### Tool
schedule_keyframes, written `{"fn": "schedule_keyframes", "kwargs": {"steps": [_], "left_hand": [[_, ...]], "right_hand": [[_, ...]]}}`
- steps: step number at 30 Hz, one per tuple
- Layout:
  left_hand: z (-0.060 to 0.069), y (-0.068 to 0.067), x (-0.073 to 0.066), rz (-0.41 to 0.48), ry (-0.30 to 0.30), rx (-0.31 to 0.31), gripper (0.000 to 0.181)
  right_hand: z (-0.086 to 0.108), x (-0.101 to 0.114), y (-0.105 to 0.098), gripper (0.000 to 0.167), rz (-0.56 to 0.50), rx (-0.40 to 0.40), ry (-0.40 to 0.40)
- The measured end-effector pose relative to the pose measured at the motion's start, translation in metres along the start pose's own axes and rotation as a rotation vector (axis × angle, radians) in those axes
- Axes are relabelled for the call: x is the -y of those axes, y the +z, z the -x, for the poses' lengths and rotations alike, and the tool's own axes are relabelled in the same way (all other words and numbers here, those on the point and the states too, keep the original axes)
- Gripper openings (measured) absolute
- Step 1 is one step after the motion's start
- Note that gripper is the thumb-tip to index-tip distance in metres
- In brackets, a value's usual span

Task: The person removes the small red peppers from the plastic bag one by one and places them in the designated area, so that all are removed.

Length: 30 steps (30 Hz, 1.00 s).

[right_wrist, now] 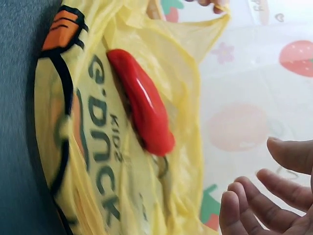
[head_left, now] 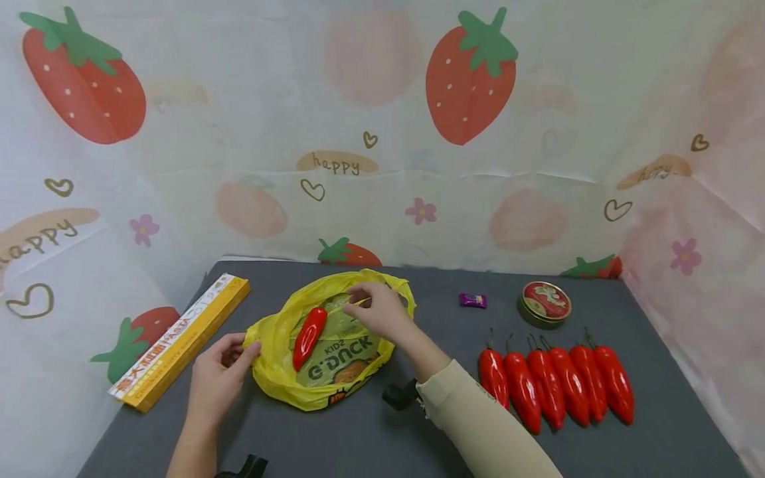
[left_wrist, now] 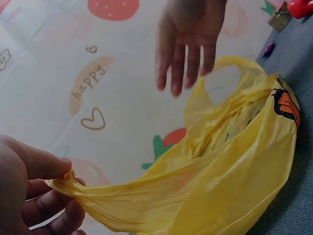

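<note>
A yellow plastic bag (head_left: 269, 378) printed with dark lettering lies spread open on the dark table. Inside it rests one red chili pepper (head_left: 309, 338), its stem towards the far side in the right wrist view. My left hand (head_left: 218, 375) pinches the bag's left edge between thumb and fingers, drawing the plastic out taut in the left wrist view. Over the bag's far right part hovers my right hand (head_left: 382, 311), fingers loosely bent and nothing between them. In the right wrist view this hand (right_wrist: 269, 200) is apart from the pepper.
Several red chili peppers (head_left: 546, 385) lie in a row at the right. Behind them stand a round tin (head_left: 544, 304) with a red lid and a small purple packet (head_left: 473, 301). A long yellow pasta box (head_left: 182, 342) lies along the left edge. A strawberry-print cloth (head_left: 382, 199) hangs behind.
</note>
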<state>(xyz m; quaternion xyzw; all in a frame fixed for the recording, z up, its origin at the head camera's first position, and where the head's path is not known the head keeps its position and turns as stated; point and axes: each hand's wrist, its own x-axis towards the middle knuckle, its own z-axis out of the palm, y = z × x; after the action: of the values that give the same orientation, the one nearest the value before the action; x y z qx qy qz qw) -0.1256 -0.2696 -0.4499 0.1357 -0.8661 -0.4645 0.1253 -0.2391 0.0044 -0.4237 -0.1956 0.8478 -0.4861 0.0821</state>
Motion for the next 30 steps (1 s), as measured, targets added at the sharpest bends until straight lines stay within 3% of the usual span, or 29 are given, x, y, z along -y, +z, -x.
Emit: {"fn": "schedule_keyframes", "kwargs": {"steps": [6, 17, 26, 30], "left_hand": [[-0.001, 0.006, 0.0, -0.004, 0.034, -0.002, 0.041], [0.0, 0.002, -0.001, -0.007, 0.016, -0.013, 0.039], [0.0, 0.004, -0.002, -0.017, 0.02, -0.004, 0.041], [0.0, 0.005, -0.001, -0.018, 0.01, -0.002, 0.041]], "right_hand": [[-0.014, -0.006, 0.015, 0.041, -0.032, 0.044, 0.086], [-0.053, -0.015, 0.05, 0.055, -0.251, 0.088, 0.237], [-0.06, -0.017, 0.071, 0.057, -0.111, 0.107, 0.273], [-0.058, -0.02, 0.081, 0.057, -0.136, 0.111, 0.292]]}}
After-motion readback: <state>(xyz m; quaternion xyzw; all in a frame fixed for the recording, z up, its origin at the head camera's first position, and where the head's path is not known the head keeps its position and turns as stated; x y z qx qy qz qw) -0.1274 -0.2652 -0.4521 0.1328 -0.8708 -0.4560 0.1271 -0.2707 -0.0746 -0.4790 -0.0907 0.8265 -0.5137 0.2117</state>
